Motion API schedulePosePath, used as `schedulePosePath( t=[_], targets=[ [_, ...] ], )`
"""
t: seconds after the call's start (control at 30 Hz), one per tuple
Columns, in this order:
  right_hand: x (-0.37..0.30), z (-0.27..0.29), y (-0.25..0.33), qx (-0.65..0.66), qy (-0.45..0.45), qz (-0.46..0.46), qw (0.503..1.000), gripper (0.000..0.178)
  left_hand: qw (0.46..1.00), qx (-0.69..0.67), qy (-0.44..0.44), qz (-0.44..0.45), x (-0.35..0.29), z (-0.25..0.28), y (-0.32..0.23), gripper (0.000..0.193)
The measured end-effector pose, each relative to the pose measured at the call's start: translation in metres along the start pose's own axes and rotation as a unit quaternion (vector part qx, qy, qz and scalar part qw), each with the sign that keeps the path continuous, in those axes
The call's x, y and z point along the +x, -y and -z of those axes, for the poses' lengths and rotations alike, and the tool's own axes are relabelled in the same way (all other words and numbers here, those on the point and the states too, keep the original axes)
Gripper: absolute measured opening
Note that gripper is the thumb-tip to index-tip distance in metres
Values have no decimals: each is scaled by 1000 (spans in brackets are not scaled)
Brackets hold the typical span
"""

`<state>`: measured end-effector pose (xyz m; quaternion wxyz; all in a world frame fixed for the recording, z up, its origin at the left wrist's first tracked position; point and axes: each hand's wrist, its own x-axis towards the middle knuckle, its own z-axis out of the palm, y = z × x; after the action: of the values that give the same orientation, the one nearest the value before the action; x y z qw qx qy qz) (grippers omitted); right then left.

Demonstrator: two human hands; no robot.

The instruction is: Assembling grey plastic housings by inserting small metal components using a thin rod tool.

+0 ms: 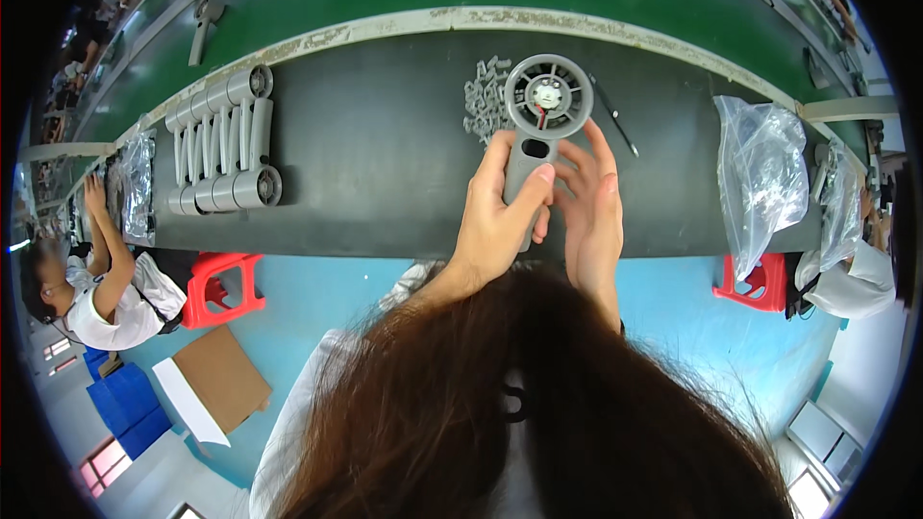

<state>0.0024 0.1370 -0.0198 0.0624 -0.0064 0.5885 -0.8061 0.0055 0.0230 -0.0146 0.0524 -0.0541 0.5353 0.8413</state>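
A grey handheld fan [535,129] is upright over the dark work surface, its round head facing up. Inside the head, a white motor hub and a short red wire show between the spokes. My left hand [492,223] is wrapped round the handle, thumb along its front below a dark oval opening. Beside the handle, my right hand [594,216] has its fingers stretched and apart. Its index finger reaches up near the head's lower right rim; whether it touches cannot be made out. A pile of small grey plastic parts [484,101] lies just left of the head.
To the left, several grey fans [216,139] lie in a row. A dark pen-like tool [615,115] rests right of the fan head. Clear plastic bags [761,168] sit at the bench's right end. Another person [115,279] works at far left, near a red stool [223,290].
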Motion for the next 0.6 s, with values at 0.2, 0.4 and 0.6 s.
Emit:
schedulePosePath(
  t=[0.2,0.4,0.6],
  targets=[
    [40,38,-2,-62,-37,42,997,59,998,53,-38,-1,81,34,1,23],
    [169,90,12,-242,-86,59,965,43,946,287,-109,-107,221,89,-9,48],
    [324,132,-13,-429,-266,148,851,88,791,509,-257,-221,309,93,0,59]
  ],
)
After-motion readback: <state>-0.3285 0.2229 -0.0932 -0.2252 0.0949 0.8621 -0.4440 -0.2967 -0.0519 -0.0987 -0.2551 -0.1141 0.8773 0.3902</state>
